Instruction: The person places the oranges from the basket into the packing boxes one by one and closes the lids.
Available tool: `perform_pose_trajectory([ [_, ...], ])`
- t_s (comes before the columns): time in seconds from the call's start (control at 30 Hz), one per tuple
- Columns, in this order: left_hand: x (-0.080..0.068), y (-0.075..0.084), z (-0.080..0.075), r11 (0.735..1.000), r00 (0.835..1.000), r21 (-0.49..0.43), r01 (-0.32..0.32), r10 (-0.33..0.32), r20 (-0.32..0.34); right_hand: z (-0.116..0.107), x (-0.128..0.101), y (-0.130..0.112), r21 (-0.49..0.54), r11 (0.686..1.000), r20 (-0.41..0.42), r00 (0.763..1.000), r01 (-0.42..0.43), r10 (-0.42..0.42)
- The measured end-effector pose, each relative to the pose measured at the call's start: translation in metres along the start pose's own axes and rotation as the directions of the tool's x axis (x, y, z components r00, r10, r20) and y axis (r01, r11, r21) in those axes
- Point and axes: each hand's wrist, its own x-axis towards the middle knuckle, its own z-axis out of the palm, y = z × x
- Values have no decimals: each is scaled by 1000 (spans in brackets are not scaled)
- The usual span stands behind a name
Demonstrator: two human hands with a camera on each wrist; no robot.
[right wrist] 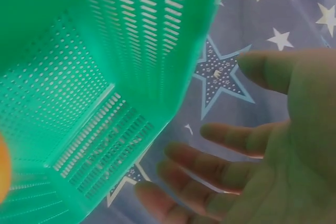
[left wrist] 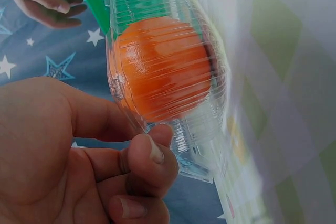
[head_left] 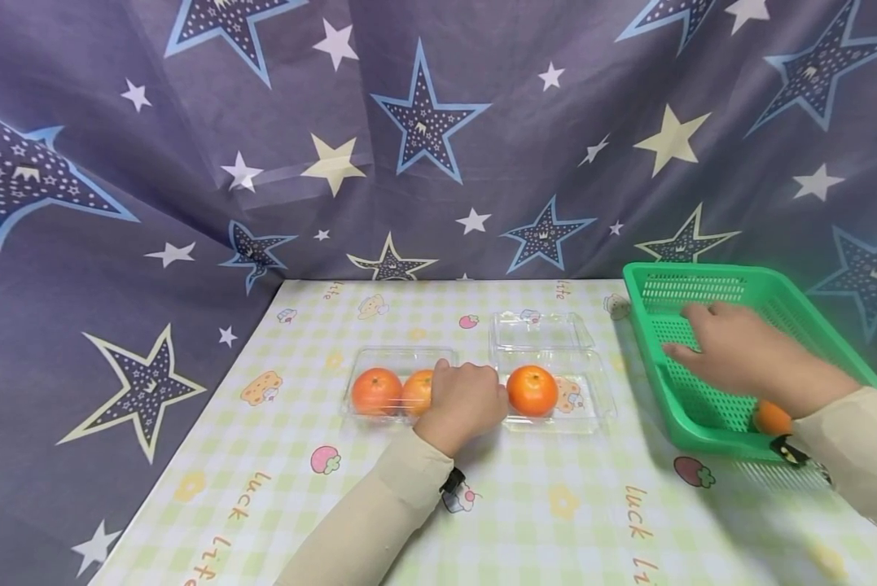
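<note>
Two clear plastic boxes lie side by side on the checked tablecloth. The left box (head_left: 397, 358) holds two oranges (head_left: 376, 391). The right box (head_left: 592, 399) holds one orange (head_left: 532, 389) (left wrist: 163, 66), and its lid (head_left: 541, 332) lies open behind it. My left hand (head_left: 463, 399) (left wrist: 131, 171) is curled between the boxes, pinching the right box's near corner (left wrist: 157, 124) between thumb and forefinger. My right hand (head_left: 724, 350) (right wrist: 252, 171) hovers flat with fingers spread over the green basket (head_left: 702, 273) (right wrist: 79, 77) and holds nothing.
One more orange (head_left: 771, 417) lies in the basket's near corner, partly behind my right wrist. A star-printed purple curtain (head_left: 423, 122) closes off the back and both sides. The table's left edge (head_left: 189, 456) runs diagonally.
</note>
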Motion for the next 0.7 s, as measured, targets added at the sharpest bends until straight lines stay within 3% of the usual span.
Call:
perform_pose_trajectory([
  [0.7, -1, -1, -1, 1000, 1000, 2, -10, 10, -7, 14, -10, 57, -40, 999, 122, 992, 28, -23],
])
